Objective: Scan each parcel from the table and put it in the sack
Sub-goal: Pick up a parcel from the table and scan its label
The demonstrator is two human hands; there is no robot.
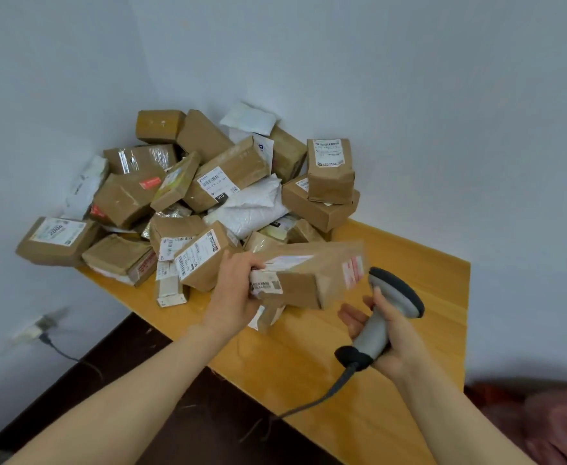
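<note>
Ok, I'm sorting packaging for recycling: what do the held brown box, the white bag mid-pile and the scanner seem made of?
The brown rectangular box in the left hand looks like matte cardboard, with paper labels. The white crinkled bag seems thin plastic film: soft folds, slight sheen. The grey handheld scanner in the right hand seems smooth hard plastic, its darker rim possibly rubber.

We see a yellow-orange wooden tabletop in the wall corner; its far end carries a heap of brown cardboard parcels and white plastic mailers.
</note>
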